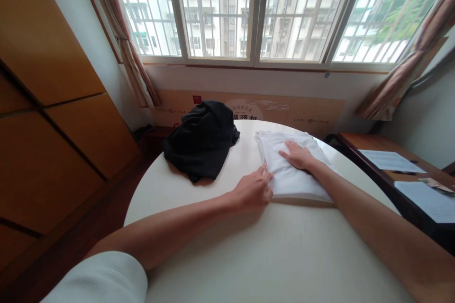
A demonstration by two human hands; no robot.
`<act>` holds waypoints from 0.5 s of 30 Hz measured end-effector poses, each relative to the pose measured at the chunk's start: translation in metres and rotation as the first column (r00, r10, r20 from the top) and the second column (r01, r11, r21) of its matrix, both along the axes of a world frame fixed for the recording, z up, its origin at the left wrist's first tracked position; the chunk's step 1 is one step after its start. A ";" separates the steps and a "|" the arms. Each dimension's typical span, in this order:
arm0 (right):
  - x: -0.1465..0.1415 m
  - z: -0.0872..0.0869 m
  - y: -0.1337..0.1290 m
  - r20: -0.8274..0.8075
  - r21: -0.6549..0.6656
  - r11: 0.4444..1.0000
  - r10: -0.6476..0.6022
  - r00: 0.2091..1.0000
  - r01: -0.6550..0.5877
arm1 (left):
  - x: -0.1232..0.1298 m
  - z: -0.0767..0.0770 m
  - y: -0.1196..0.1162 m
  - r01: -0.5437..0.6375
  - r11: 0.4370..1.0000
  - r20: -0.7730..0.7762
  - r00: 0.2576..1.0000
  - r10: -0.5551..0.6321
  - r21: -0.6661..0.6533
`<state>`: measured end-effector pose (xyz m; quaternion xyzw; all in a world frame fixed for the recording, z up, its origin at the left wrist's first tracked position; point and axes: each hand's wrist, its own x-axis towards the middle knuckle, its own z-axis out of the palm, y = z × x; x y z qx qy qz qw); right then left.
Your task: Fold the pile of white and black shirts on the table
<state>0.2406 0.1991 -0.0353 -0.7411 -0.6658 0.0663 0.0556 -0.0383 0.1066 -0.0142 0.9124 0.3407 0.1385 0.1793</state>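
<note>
folded white cloth [298, 184] | left grip [253, 191] pressed to edge | right grip [297, 156] spread atop | black garment [201, 142] beside

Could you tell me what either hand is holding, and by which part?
The left hand pinches the folded white cloth at its left edge; the right hand only presses flat on top.

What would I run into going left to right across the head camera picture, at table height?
Wooden cabinet → black cloth bundle → left hand → folded white cloth → wooden desk
</note>
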 end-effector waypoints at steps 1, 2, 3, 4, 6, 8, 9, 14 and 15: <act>0.008 0.001 0.000 0.009 -0.003 1.000 0.003 1.000 -0.003 | 0.001 0.000 -0.002 0.019 0.998 -0.011 1.000 -0.019 0.052; 0.015 0.002 -0.001 0.018 -0.006 1.000 0.002 1.000 -0.002 | 0.002 0.000 -0.004 0.051 0.993 -0.020 0.999 -0.049 0.102; 0.021 0.004 0.000 0.025 -0.009 1.000 -0.003 1.000 0.004 | 0.003 0.000 -0.005 0.099 0.985 -0.033 0.995 -0.096 0.142; 0.025 0.007 0.000 0.032 -0.012 1.000 -0.012 0.999 0.013 | 0.003 0.000 -0.005 0.157 0.973 -0.045 0.987 -0.152 0.169; 0.025 0.012 0.001 0.048 -0.004 1.000 -0.029 0.998 0.029 | 0.004 -0.001 -0.003 0.265 0.943 -0.057 0.964 -0.258 0.202; 0.013 0.015 0.004 0.057 0.015 1.000 -0.002 0.998 0.001 | 0.004 -0.003 0.000 0.326 0.915 -0.053 0.945 -0.323 0.238; 0.003 0.014 0.007 0.056 0.020 0.999 0.035 0.998 -0.037 | 0.004 -0.004 0.001 0.339 0.904 -0.048 0.940 -0.339 0.261; -0.056 -0.003 0.022 0.012 0.002 0.978 0.209 0.978 -0.209 | 0.004 -0.003 0.001 0.405 0.851 -0.077 0.912 -0.404 0.335; -0.063 -0.006 0.027 0.005 0.003 0.978 0.210 0.978 -0.210 | 0.005 -0.003 0.001 0.414 0.848 -0.080 0.908 -0.412 0.330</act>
